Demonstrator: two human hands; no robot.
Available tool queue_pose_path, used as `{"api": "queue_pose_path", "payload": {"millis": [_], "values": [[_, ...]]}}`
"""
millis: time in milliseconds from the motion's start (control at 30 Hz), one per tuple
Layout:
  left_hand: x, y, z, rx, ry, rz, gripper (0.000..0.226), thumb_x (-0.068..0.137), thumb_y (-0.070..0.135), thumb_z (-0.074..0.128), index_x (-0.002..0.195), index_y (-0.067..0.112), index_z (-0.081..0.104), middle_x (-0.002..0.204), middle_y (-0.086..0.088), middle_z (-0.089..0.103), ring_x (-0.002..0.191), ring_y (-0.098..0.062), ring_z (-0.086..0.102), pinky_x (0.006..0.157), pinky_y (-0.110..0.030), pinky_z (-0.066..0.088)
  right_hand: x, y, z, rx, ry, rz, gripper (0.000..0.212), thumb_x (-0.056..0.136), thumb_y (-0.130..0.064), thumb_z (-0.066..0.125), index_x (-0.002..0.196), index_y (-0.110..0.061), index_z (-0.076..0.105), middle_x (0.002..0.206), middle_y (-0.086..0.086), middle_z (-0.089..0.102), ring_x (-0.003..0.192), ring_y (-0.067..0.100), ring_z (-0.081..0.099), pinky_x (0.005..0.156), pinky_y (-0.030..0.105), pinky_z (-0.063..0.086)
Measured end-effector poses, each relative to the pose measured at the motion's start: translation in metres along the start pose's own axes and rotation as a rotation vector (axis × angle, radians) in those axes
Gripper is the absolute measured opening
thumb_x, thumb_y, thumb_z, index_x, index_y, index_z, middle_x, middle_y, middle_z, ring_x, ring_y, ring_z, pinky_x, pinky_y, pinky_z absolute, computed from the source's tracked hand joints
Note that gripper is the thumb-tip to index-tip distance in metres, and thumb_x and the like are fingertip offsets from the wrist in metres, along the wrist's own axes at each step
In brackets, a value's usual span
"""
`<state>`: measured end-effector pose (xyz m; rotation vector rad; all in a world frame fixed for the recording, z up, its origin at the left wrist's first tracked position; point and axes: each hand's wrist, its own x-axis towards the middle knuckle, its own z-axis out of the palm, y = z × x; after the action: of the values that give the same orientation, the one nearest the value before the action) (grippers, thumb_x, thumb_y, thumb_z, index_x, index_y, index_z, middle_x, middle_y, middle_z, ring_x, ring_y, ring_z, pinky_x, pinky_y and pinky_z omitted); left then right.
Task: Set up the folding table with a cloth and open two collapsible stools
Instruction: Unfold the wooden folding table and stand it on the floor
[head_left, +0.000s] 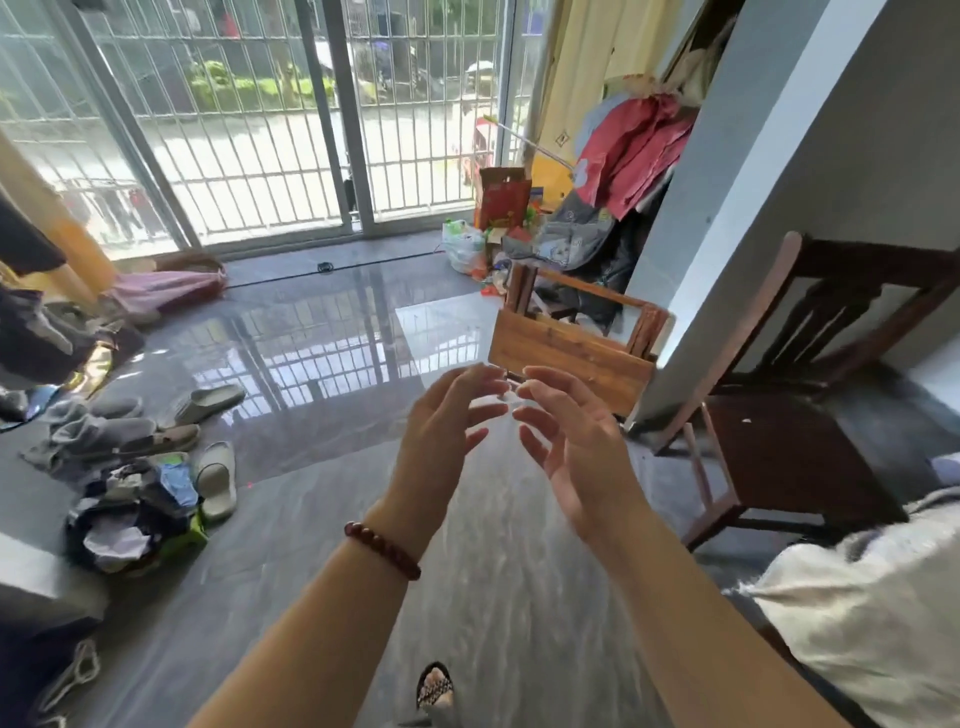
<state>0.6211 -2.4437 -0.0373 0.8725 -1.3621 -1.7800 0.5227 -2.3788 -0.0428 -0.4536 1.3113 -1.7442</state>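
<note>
Currently, left hand (447, 436) and right hand (571, 447) are raised, fingers spread, holding nothing, apparently aligned to reach the wooden folding table (561, 345) lying beside the pillar (727, 234) at one o'clock.

Your small brown slatted-wood folding table (566, 348) stood on its edge on the floor (322, 332). Its legs (521, 288) pointed away from you.

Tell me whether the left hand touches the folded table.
Cannot tell: head view shows blurred fingers of the left hand overlapping the table corner; depth unclear.
</note>
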Motion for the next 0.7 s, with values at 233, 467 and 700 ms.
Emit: {"api": "queue_pose_path", "payload": {"millis": [233, 467, 700], "values": [[0.091, 0.003, -0.008, 0.017, -0.027, -0.027, 0.024, 0.097, 0.027, 0.046, 0.083, 0.026, 0.066, 0.085, 0.010, 0.072, 0.089, -0.013, 0.068, 0.076, -0.024, 0.052, 0.080, -0.003, 0.017, -0.023, 0.102, 0.015, 0.009, 0.091, -0.025, 0.060, 0.089, -0.028, 0.068, 0.090, -0.006, 0.070, 0.094, 0.016, 0.065, 0.080, 0.026, 0.049], [0.166, -0.002, 0.002, 0.030, -0.030, -0.076, 0.023, 0.095, 0.030, 0.048, 0.084, 0.026, 0.067, 0.092, 0.005, 0.072, 0.093, -0.016, 0.068, 0.080, -0.027, 0.052, 0.156, -0.013, 0.011, -0.023, 0.150, 0.017, 0.011, 0.091, -0.025, 0.060, 0.088, -0.031, 0.068, 0.090, -0.008, 0.069, 0.094, 0.015, 0.063, 0.084, 0.029, 0.048], [0.272, -0.002, 0.032, 0.023, -0.007, -0.083, 0.022, 0.094, 0.027, 0.048, 0.083, 0.024, 0.067, 0.088, 0.005, 0.071, 0.086, -0.012, 0.067, 0.083, -0.029, 0.050, 0.265, -0.036, -0.004, -0.024, 0.114, 0.009, 0.012, 0.090, -0.021, 0.060, 0.086, -0.028, 0.069, 0.085, -0.008, 0.068, 0.087, 0.012, 0.062, 0.082, 0.029, 0.047]]}}
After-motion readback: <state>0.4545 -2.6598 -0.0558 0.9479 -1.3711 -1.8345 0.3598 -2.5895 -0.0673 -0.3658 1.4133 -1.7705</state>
